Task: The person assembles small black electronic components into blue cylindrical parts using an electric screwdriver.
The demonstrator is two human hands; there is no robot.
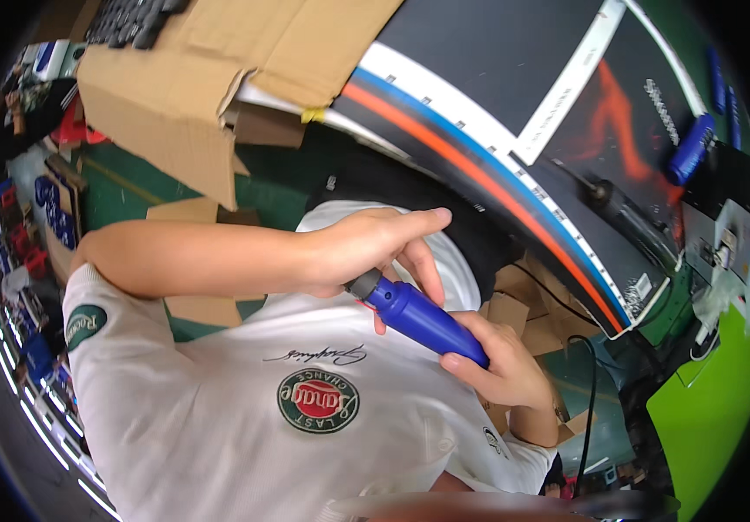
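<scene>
A blue cylindrical tool body [418,315] with a dark grey end piece [363,284] lies slantwise between my hands, in front of my white shirt. My left hand [366,248] is curled about the grey end, thumb stretched out, with fingers passing behind the blue body. At the other end, my right hand [507,361] grips the blue body, its thumb along the near side. Part of the left fingers is hidden behind the cylinder. A small red bit shows beside the joint of grey and blue.
Beyond my hands lies a dark printed mat [497,78] with striped edge. On it rest a black pen-shaped tool [627,217] and another blue cylinder [692,148]. Cardboard [157,104] juts in at upper left. A black cable [590,409] hangs near a bright green sheet [710,409].
</scene>
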